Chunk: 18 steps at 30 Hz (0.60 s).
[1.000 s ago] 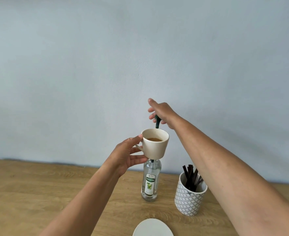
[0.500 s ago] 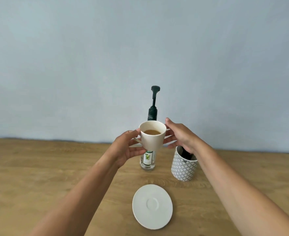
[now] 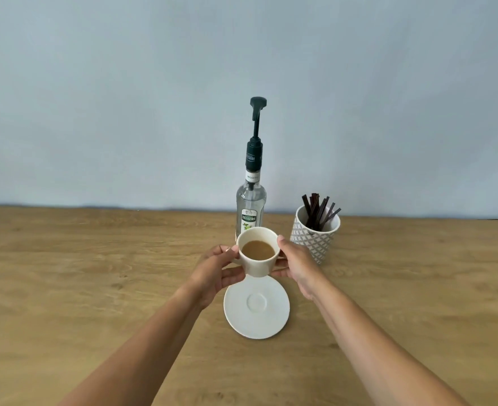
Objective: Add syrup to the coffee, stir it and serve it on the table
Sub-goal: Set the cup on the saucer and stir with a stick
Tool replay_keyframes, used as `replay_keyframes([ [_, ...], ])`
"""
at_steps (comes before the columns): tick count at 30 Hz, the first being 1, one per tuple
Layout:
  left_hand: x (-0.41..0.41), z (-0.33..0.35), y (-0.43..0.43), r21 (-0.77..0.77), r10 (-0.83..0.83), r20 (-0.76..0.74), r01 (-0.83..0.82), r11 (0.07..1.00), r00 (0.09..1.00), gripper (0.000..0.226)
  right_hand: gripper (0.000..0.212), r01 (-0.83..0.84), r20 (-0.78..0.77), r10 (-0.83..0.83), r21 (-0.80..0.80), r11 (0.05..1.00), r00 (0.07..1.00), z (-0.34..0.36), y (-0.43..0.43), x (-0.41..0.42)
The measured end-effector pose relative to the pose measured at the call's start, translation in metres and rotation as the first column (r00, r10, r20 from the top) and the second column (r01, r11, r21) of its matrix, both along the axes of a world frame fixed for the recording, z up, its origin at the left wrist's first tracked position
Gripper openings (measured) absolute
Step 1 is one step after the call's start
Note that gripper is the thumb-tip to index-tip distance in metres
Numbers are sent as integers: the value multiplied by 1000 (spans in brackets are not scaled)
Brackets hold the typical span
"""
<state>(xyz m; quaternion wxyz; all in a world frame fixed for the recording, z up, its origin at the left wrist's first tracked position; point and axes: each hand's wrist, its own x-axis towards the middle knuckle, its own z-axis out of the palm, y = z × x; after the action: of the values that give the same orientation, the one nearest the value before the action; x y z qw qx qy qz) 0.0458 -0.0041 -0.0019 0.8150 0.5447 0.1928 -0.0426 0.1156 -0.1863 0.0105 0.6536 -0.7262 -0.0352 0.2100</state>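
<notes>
Left hand (image 3: 212, 273) curled at cup (image 3: 258, 252), fingers pinching its handle side. Cup held level above saucer (image 3: 256, 315), probably to keep coffee from spilling. Right hand (image 3: 296, 263) steadied other side, fingers pressed on wall. Bottle (image 3: 250, 200) behind; stirrers (image 3: 318, 212) within reach on counter (image 3: 95, 273).
</notes>
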Motion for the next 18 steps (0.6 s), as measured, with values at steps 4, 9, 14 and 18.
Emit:
replay_keyframes([
  [4,-13,-25,-5,5,21,-53,-20,1000,998,17,29,43,-27,-43,-14,999,999,-24,-2,-17],
  [9,-25,-46,-9,27,22,-98,-20,999,995,17,24,64,-53,-63,9,998,997,-43,-7,-30],
  [14,-31,-57,-10,64,23,-102,-17,998,995,15,24,64,-91,-63,8,998,994,-57,-11,-36],
  [18,-32,-63,-11,77,20,-112,-11,997,994,14,25,76,-101,-74,12,997,992,-60,-12,-39],
])
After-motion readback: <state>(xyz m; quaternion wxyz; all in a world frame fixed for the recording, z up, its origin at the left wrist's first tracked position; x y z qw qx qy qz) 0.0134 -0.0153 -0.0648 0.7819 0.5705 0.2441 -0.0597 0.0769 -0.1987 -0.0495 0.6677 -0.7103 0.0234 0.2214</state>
